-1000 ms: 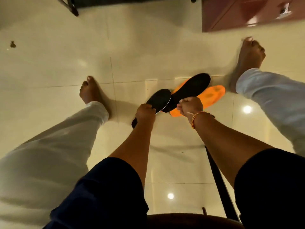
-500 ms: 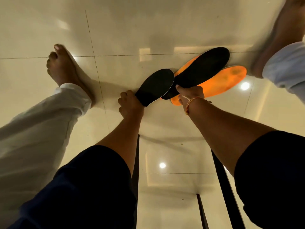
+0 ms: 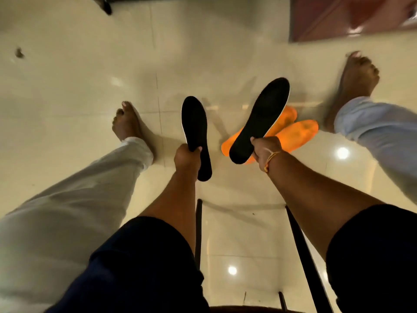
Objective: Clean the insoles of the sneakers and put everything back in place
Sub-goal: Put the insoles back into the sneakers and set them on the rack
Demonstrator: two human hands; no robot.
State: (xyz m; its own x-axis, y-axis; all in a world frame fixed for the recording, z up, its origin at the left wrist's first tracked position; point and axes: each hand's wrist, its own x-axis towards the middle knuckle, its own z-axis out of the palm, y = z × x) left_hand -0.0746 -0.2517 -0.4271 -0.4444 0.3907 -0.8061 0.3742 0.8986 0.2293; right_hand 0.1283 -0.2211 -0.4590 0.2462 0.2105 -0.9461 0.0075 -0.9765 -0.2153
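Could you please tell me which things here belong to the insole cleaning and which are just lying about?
Job in hand: left insole held in the left hand; right insole held in the right hand; orange pair on the floor, probably the sneakers.
Lying about: reddish cabinet; dark scrap.

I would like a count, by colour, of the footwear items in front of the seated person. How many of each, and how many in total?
Black: 2, the left insole in the left hand and the right insole in the right hand.
Orange: 2, the orange sneakers lying on the floor.
Total: 4
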